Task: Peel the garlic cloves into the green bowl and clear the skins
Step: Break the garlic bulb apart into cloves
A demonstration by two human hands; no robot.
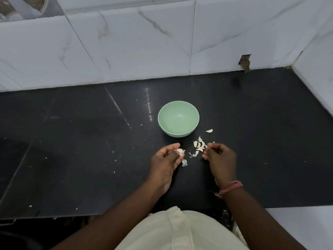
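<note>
The garlic (180,151) sits in the left hand (166,159), whose fingers curl round it, just in front of the green bowl (178,118). A bit of skin (184,162) hangs below that hand. The bowl has nothing in it. Loose cloves (199,145) lie in a small heap on the black desk (81,141), between the two hands. One more clove (209,131) lies beside the bowl. The right hand (219,156) has its fingers curled; I cannot tell if it holds anything.

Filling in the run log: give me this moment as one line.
left hand: grips garlic | right hand: pinching at clove pile | green bowl: empty | skins: on counter
</note>
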